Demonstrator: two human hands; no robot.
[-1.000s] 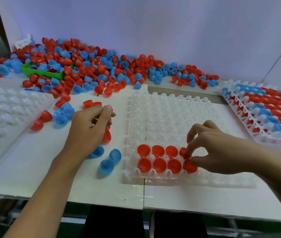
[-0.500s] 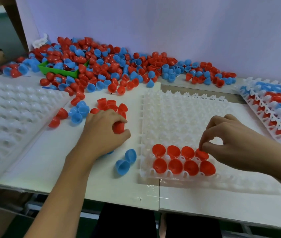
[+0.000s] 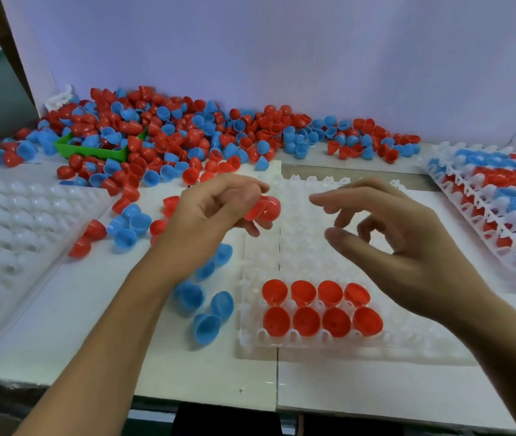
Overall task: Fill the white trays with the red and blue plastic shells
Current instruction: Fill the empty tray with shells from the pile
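So the left hand (image 3: 209, 212) is up over the left edge of the middle white tray (image 3: 310, 247), fingers (image 3: 252, 229) curled round a small clutch of red shells (image 3: 263, 207), looks like two or more nested together, hard to count. The right hand (image 3: 407, 243) hovers just beside it over the tray with fingers loosely spread and grasping nothing, looks ready to take one.

The tray itself has eight red shells seated (image 3: 321, 306) in two rows of four at the near edge, open side up. Everything behind and to the right of them is bare sockets.

If I were doing this step: pass one shell at a time to the free hand, keep it open side up like the others, and carry on along the same two rows so nothing gets skipped. Press it straight down till it sits level. A tilted shell probably nudges its neighbour.

Around it: big mixed pile of shells (image 3: 187, 136) along the back of the surface, half burying a green bin (image 3: 93, 151). A few loose blue shells (image 3: 206, 313) lie just left of the tray, near the left forearm, easy to knock off the edge. Another blank tray (image 3: 14, 231) sits far left, and a filled stack of trays (image 3: 502, 196) at right, well clear. Nothing really blocks the open sockets.
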